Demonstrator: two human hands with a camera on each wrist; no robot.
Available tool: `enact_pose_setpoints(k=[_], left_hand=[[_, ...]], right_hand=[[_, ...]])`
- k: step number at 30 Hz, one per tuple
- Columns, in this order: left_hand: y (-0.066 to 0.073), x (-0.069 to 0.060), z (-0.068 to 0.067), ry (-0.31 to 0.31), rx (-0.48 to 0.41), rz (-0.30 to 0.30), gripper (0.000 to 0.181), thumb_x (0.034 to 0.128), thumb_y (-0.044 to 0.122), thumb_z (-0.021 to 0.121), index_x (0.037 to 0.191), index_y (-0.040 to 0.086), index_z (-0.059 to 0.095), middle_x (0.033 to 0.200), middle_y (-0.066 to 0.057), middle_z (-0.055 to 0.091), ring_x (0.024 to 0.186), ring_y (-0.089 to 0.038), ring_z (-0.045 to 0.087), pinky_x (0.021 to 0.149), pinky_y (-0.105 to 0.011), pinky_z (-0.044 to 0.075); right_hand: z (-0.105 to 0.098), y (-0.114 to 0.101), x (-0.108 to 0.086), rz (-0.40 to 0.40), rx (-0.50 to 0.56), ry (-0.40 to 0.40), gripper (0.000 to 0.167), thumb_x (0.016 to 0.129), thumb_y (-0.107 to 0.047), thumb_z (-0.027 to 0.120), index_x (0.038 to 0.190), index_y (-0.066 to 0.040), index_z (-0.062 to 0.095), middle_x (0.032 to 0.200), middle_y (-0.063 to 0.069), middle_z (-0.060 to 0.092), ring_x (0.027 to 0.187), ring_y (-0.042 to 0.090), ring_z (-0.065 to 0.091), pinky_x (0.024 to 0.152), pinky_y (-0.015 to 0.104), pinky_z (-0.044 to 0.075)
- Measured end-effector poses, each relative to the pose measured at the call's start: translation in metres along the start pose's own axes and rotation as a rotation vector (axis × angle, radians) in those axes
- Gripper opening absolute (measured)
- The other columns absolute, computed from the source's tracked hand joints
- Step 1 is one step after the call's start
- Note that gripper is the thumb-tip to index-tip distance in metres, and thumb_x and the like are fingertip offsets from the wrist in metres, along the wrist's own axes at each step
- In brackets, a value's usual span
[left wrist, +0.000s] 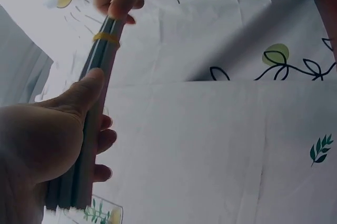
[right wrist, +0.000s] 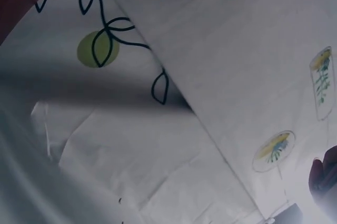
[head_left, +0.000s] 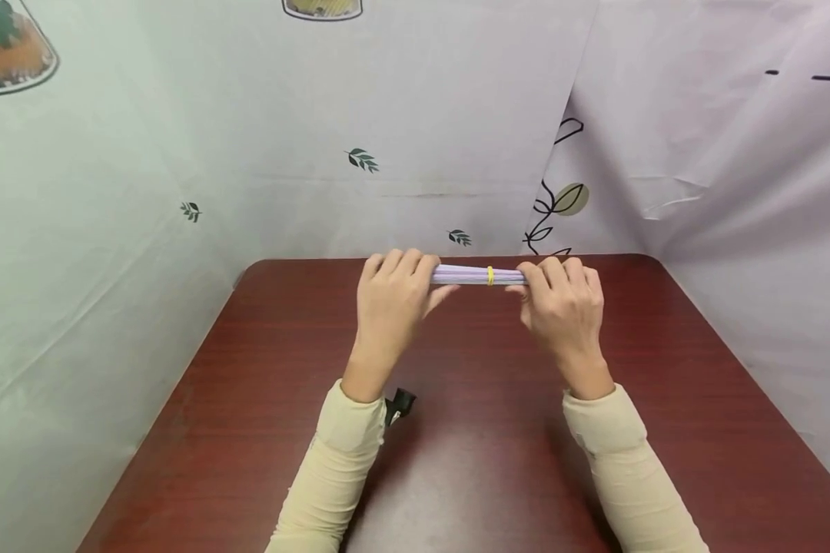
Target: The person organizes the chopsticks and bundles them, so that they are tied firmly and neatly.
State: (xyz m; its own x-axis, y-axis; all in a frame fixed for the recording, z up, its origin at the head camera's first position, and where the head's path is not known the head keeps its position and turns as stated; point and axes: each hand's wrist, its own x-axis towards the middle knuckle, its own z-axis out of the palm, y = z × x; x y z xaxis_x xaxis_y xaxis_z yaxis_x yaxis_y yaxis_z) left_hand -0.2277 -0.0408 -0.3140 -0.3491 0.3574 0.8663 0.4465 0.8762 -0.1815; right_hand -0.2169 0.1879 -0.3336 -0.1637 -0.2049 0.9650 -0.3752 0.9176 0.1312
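Above the far part of the table, both hands hold a slim bundle of pale lavender and whitish sticks [head_left: 462, 275], whose exact kind I cannot tell. A yellow rubber band [head_left: 489, 276] circles it nearer the right end. My left hand [head_left: 396, 299] grips the left end; in the left wrist view its thumb lies along the bundle [left wrist: 93, 108] and fingertips show on the other side. My right hand [head_left: 563, 307] pinches the other end, just beyond the band. Only part of a hand [right wrist: 325, 174] appears at the right edge of the right wrist view; the bundle is hardly visible there.
A small black object [head_left: 403, 402] shows beside the left sleeve, partly hidden by it. Below the hands lies the reddish-brown table [head_left: 470, 369]. Pale printed cloth [head_left: 422, 130] hangs behind the table and along both sides.
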Motion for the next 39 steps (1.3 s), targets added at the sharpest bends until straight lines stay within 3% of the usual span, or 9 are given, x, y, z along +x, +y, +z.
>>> enact_pose_setpoints(k=[4,10,15,18,25,32,39], left_hand=[[-0.001,0.000,0.005,-0.002,0.016,-0.022,0.046,0.0805,0.056,0.070,0.094,0.013,0.065,0.085,-0.002,0.062,0.082,-0.023,0.056,0.079,-0.037,0.043],[-0.002,-0.003,0.021,0.048,0.096,-0.042,0.055,0.0841,0.063,0.054,0.089,0.009,0.062,0.081,-0.006,0.055,0.074,-0.026,0.049,0.074,-0.036,0.042],[0.001,-0.006,0.027,0.029,0.114,-0.049,0.064,0.0919,0.064,0.029,0.090,0.008,0.060,0.081,-0.009,0.052,0.074,-0.028,0.046,0.076,-0.037,0.041],[0.006,-0.008,0.028,0.011,0.116,-0.039,0.064,0.0963,0.060,0.023,0.093,0.007,0.060,0.083,-0.009,0.053,0.076,-0.028,0.047,0.079,-0.038,0.041],[0.010,-0.006,0.028,-0.026,0.127,-0.040,0.057,0.0965,0.056,0.033,0.099,0.007,0.061,0.088,-0.009,0.054,0.080,-0.029,0.048,0.082,-0.039,0.040],[0.011,-0.007,0.027,-0.022,0.135,-0.040,0.058,0.0976,0.055,0.029,0.099,0.007,0.062,0.088,-0.009,0.054,0.078,-0.028,0.046,0.080,-0.038,0.040],[0.002,-0.007,0.032,-0.066,0.062,-0.022,0.052,0.0986,0.052,0.040,0.104,0.006,0.062,0.092,-0.010,0.057,0.082,-0.029,0.048,0.083,-0.038,0.041]], right_hand=[[-0.001,0.006,-0.001,0.041,0.008,-0.043,0.044,0.102,-0.044,0.047,0.095,-0.004,0.065,0.078,0.014,0.055,0.071,0.039,0.048,0.064,0.052,0.038],[0.004,0.002,-0.003,0.041,-0.012,-0.182,0.042,0.105,-0.040,0.041,0.112,-0.004,0.062,0.087,0.019,0.056,0.077,0.042,0.047,0.072,0.055,0.038],[0.010,0.000,-0.008,0.044,-0.010,-0.173,0.035,0.104,-0.034,0.045,0.112,-0.005,0.063,0.087,0.019,0.057,0.077,0.042,0.048,0.071,0.056,0.037],[0.012,0.002,-0.010,0.047,0.008,-0.159,0.031,0.102,-0.030,0.048,0.108,-0.004,0.064,0.085,0.018,0.057,0.077,0.042,0.047,0.070,0.057,0.035],[0.011,0.002,-0.006,0.039,0.039,-0.141,0.034,0.100,-0.033,0.048,0.106,-0.005,0.066,0.085,0.016,0.057,0.079,0.041,0.047,0.072,0.059,0.033],[0.011,0.001,-0.004,0.026,0.040,-0.149,0.032,0.100,-0.032,0.048,0.106,-0.005,0.064,0.083,0.016,0.054,0.078,0.041,0.046,0.076,0.060,0.032],[0.025,0.008,-0.007,-0.011,0.051,-0.128,0.031,0.102,-0.028,0.050,0.108,-0.003,0.067,0.083,0.017,0.056,0.077,0.040,0.048,0.075,0.057,0.035]])
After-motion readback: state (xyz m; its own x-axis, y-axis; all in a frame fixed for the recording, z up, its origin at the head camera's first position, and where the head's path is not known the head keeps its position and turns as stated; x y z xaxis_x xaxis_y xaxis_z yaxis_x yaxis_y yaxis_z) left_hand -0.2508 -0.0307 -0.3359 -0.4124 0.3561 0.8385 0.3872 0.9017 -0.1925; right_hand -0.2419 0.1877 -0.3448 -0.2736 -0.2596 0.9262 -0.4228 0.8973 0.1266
